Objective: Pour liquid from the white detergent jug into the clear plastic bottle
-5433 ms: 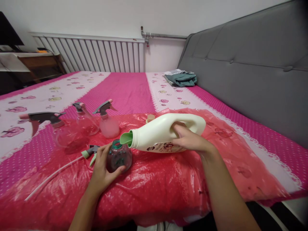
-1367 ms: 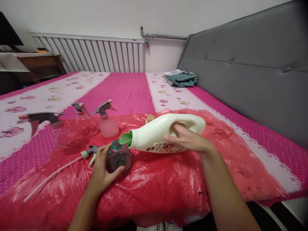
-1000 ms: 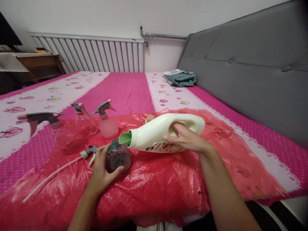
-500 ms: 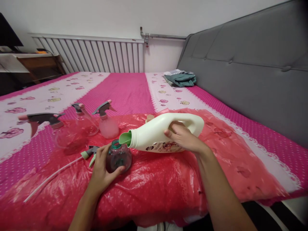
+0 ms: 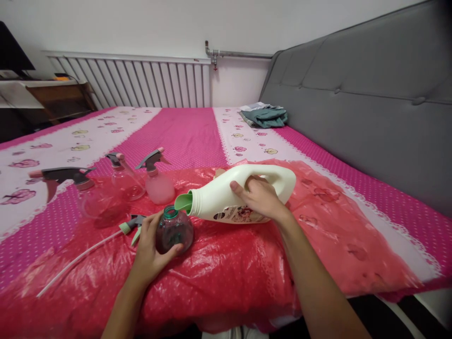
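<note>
1. Fingers (image 5: 151, 226) of the left hand (image 5: 150, 254) curve around the small bottle (image 5: 179, 230), thumb across its near side. The right hand (image 5: 259, 197) grips the jug (image 5: 215, 193), fingers through the handle, thumb raised along the body.
2. Small bottle: transparent, rounded, glossy, with a green threaded neck, open at the top. It stands on the red sheet (image 5: 219, 282), left of centre, between the sheet's near and far edges. Its contents cannot be told.
3. Jug: smooth cream plastic, tapering to a ribbed mouth; printed label, lettering too small to read. It is tipped almost onto its side, mouth leftward, above the sheet's middle. The scooped green spout (image 5: 183, 202) overlaps the small bottle's rim; contact cannot be judged.
4. Spray head (image 5: 132, 226): grey and pale green, its thin white tube (image 5: 79, 258) slanting toward the sheet's near left corner.
5. Three spray bottles (image 5: 160, 188): translucent pink, grey-topped, grouped toward the sheet's far left corner.
6. Red sheet: thin, crinkled, shiny plastic, draped over the near edge of the bed (image 5: 187, 127), whose cover is dotted pink with pale printed bands.
7. Folded cloths (image 5: 266, 117): soft green and white, at the bed's far right corner, beside the padded grey headboard (image 5: 370, 75).
</note>
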Available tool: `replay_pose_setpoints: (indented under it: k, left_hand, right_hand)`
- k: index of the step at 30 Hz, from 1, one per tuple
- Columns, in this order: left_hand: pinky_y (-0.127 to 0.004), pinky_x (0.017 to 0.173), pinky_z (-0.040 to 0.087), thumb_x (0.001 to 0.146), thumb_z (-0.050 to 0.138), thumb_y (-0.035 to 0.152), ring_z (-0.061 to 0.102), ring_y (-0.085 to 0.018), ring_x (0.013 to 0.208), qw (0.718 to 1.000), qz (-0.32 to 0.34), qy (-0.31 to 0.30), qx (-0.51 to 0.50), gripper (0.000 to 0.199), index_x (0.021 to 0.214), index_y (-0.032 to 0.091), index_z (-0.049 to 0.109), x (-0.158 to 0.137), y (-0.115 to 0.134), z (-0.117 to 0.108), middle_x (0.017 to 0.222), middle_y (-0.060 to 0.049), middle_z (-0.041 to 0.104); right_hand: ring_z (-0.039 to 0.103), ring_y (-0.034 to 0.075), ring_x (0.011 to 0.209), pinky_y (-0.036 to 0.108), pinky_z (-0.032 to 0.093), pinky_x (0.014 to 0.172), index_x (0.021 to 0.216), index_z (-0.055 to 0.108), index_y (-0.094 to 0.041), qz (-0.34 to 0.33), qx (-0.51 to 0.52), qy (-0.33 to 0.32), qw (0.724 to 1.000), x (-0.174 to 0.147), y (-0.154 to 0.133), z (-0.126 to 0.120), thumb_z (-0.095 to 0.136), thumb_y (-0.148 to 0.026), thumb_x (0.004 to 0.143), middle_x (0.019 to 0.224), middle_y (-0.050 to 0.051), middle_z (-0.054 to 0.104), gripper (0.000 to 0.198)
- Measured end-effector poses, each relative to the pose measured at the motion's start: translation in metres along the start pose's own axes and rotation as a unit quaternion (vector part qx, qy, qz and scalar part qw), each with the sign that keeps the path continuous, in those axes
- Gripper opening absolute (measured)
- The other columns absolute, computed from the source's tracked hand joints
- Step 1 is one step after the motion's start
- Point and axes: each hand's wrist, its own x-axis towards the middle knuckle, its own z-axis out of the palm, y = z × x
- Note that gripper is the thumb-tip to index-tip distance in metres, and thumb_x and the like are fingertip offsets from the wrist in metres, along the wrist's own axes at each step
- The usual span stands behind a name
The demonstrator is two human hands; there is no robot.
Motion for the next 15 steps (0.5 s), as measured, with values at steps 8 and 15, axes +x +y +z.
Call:
replay_pose_setpoints:
  k: [8,15]
  left_hand:
    - [-0.055,0.105,0.055,0.09,0.073,0.059,0.062,-0.035,0.121,1.0,0.007,0.0,0.002,0.076,0.154,0.029,0.045,0.0,0.001,0.001,0.133,-0.011,0.055]
    - [-0.057,0.109,0.054,0.085,0.077,0.061,0.061,-0.037,0.125,1.0,-0.007,0.012,-0.005,0.08,0.152,0.026,0.048,-0.003,-0.003,0.001,0.135,-0.012,0.055]
  right_hand:
    - [0.064,0.043,0.122,0.059,0.048,0.109,0.127,0.066,-0.017,0.004,-0.026,-0.014,1.0,-0.001,-0.007,-0.004,0.074,-0.075,0.086,0.13,0.017,0.069,0.071]
    - [0.064,0.045,0.119,0.057,0.049,0.106,0.111,0.066,-0.016,-0.002,-0.062,-0.015,0.998,0.006,-0.021,0.009,0.092,-0.062,0.074,0.121,0.02,0.07,0.065]
